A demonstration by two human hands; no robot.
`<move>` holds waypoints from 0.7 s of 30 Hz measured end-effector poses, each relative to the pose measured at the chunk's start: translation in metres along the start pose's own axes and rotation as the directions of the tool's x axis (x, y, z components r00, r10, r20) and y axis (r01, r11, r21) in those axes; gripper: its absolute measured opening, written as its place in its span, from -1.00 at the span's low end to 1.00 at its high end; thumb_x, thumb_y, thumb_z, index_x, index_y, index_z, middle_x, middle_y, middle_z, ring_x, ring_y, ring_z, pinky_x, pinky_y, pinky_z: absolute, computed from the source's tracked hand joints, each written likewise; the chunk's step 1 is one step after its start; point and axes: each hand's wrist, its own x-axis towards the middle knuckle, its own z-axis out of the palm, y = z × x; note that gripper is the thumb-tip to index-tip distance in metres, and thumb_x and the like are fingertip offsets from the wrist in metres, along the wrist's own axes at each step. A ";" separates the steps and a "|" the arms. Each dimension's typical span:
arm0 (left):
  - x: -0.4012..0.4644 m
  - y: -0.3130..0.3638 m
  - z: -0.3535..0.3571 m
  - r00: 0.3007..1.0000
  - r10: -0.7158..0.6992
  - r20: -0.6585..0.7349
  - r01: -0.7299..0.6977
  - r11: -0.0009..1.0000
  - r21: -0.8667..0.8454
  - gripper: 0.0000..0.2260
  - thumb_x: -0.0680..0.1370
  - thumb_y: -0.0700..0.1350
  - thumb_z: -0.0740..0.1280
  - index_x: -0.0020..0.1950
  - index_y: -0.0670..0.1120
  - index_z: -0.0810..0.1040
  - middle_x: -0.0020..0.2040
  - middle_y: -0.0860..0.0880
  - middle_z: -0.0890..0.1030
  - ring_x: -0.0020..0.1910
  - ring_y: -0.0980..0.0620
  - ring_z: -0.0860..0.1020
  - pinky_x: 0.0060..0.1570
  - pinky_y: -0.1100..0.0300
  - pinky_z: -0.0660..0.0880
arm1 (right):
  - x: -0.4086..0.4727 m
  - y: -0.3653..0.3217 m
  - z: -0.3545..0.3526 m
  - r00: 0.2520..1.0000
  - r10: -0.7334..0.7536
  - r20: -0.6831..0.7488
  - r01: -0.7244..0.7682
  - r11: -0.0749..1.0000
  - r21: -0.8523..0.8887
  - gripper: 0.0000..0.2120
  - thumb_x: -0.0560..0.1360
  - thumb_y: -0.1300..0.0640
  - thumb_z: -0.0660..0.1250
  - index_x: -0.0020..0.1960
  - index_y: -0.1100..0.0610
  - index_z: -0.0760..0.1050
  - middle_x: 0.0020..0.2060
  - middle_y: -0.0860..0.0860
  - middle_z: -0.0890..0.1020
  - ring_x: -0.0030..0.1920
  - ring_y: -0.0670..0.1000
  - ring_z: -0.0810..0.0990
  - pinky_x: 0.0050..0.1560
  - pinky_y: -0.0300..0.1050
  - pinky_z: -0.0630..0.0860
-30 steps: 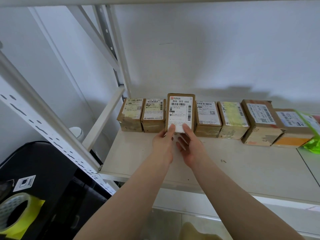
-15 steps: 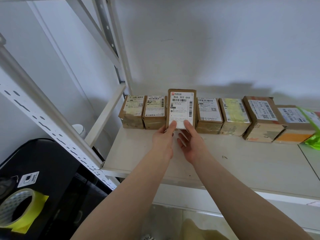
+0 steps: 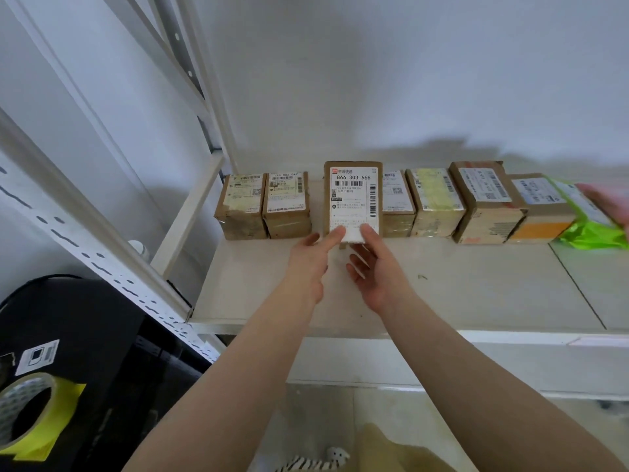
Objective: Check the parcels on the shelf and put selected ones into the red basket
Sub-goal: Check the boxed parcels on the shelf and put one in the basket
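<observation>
Parcel [image 3: 353, 195] tilted up, fingers [image 3: 335, 235] pinching its lower edge.

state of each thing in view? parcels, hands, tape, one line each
Parcel 866 303 666: tipped up, label facing camera, held at its lower edge.
Left hand: fingers on the parcel's lower left.
Right hand: fingers on its lower right.
Other brown parcels: in a row on the shelf, labels up.
Green bag: lying at the row's right end.
Tape roll: on a yellow sheet, lower left.
</observation>
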 end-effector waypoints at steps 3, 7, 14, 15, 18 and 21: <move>-0.015 -0.002 -0.002 0.987 0.023 0.159 -0.026 1.000 0.014 -0.39 0.45 -0.08 0.48 0.45 -0.15 0.37 0.32 -0.04 0.54 0.33 0.03 0.45 0.43 0.04 0.27 | -0.026 0.001 -0.012 0.999 -0.043 -0.003 0.043 0.999 0.004 -0.80 0.50 -0.07 0.39 0.07 -0.03 0.59 -0.01 -0.02 0.64 0.03 -0.05 0.57 0.01 -0.15 0.48; -0.048 -0.018 0.000 0.938 0.031 0.345 -0.081 0.988 0.131 -0.83 0.50 -0.12 0.41 0.08 -0.04 0.61 0.05 0.06 0.68 0.17 0.11 0.55 0.30 0.16 0.31 | -0.070 0.011 -0.040 0.993 -0.088 -0.074 0.091 0.995 0.040 -0.83 0.53 -0.06 0.36 0.07 -0.03 0.57 -0.01 -0.02 0.63 0.06 -0.04 0.56 0.05 -0.14 0.49; -0.113 -0.079 0.024 0.866 -0.020 0.501 -0.105 0.970 0.219 -0.88 0.46 -0.13 0.44 -0.03 0.05 0.66 -0.02 0.09 0.72 0.02 0.18 0.64 -0.03 0.32 0.42 | -0.145 0.036 -0.122 0.948 -0.211 -0.238 0.234 0.970 0.073 -0.61 0.50 -0.02 0.40 0.29 0.08 0.54 0.11 0.02 0.63 0.20 0.00 0.56 0.09 -0.10 0.55; -0.122 -0.086 0.032 0.847 -0.034 0.530 -0.110 0.965 0.238 -0.88 0.46 -0.13 0.44 -0.05 0.07 0.66 -0.03 0.12 0.72 -0.01 0.23 0.63 -0.04 0.33 0.41 | -0.155 0.036 -0.134 0.937 -0.234 -0.260 0.260 0.963 0.070 -0.57 0.47 -0.04 0.41 0.30 0.08 0.54 0.13 0.02 0.63 0.21 0.00 0.56 0.09 -0.10 0.54; -0.148 -0.106 0.061 0.784 -0.075 0.616 -0.133 0.949 0.286 -0.86 0.45 -0.15 0.44 -0.06 0.09 0.66 -0.06 0.15 0.71 -0.13 0.33 0.63 -0.10 0.38 0.40 | -0.182 0.035 -0.175 0.906 -0.269 -0.327 0.311 0.947 0.082 -0.58 0.43 -0.08 0.40 0.25 0.03 0.57 0.16 0.00 0.64 0.24 -0.03 0.56 0.09 -0.11 0.52; -0.173 -0.128 0.095 0.711 -0.132 0.691 -0.148 0.932 0.330 -0.82 0.46 -0.18 0.43 0.02 0.03 0.65 -0.03 0.11 0.71 -0.13 0.34 0.62 -0.19 0.49 0.42 | -0.209 0.031 -0.217 0.880 -0.278 -0.385 0.353 0.925 0.138 -0.74 0.52 -0.03 0.36 0.17 0.01 0.59 0.15 0.01 0.66 0.24 -0.01 0.58 0.12 -0.09 0.51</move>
